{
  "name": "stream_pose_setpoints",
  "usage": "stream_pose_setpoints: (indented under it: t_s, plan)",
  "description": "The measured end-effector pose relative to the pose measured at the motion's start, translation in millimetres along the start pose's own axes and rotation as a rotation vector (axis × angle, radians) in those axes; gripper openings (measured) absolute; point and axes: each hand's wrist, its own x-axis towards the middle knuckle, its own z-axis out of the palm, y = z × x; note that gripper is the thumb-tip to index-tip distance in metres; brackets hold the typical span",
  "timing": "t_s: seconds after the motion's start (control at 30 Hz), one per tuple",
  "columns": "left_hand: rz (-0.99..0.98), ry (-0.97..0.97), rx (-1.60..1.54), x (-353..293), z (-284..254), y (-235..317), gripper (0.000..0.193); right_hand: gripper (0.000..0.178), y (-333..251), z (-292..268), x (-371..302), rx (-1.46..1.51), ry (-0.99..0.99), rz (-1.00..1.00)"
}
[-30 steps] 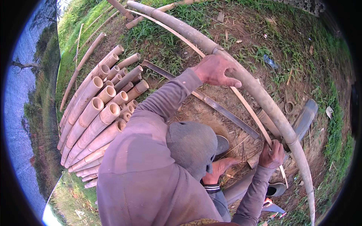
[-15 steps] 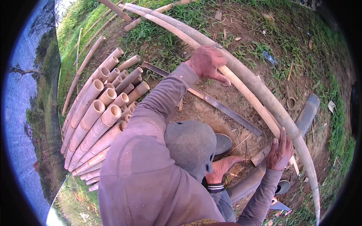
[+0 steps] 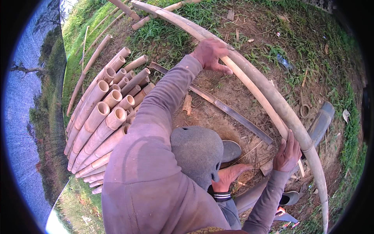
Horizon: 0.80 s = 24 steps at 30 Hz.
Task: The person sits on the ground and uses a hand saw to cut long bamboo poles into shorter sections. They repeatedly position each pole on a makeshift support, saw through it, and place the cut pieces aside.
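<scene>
A long, pale bamboo strip [image 3: 252,86] lies along the near side of a long, thicker bamboo pole [image 3: 269,87]. Both look curved in this wide view. My left hand [image 3: 210,54] is closed over the strip farther along, its fingers reaching toward the pole and its thumb pointing right. Nearer to me, my right hand [image 3: 286,154] holds the strip against the pole, fingers pointing away and fingertips near the pole. The strip's narrow end shows just past this hand. Under the pole passes a thick dark bamboo length [image 3: 321,117].
Many cut bamboo poles [image 3: 103,109] are stacked at the left, open ends facing away. A split bamboo length [image 3: 224,107] lies on the soil between my arms. A handsaw [image 3: 285,215] is at the lower right, beside a shoe [image 3: 289,198]. Grass borders the ground.
My left hand has slid slightly farther away along the strip. The strip now lies closer to the pole at its far part. My right hand has shifted a little left.
</scene>
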Motion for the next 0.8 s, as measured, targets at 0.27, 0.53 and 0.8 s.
stream_pose_setpoints:
  t_s: [0.27, 0.53, 0.8]
  plan:
    - [-0.07, -0.063, 0.065, -5.7, -0.3, -22.2, 0.078, 0.043, -10.2, 25.1, 18.3, 0.019, 0.075, -0.014]
    - [-0.085, -0.093, 0.05, -11.8, -1.5, -34.0, 0.075, 0.044, -18.9, 33.9, 29.1, 0.0, 0.081, -0.007]
    - [-0.136, -0.187, 0.08, -2.2, 14.8, -28.6, 0.077, 0.042, 2.1, 29.7, 38.7, -0.004, 0.115, -0.007]
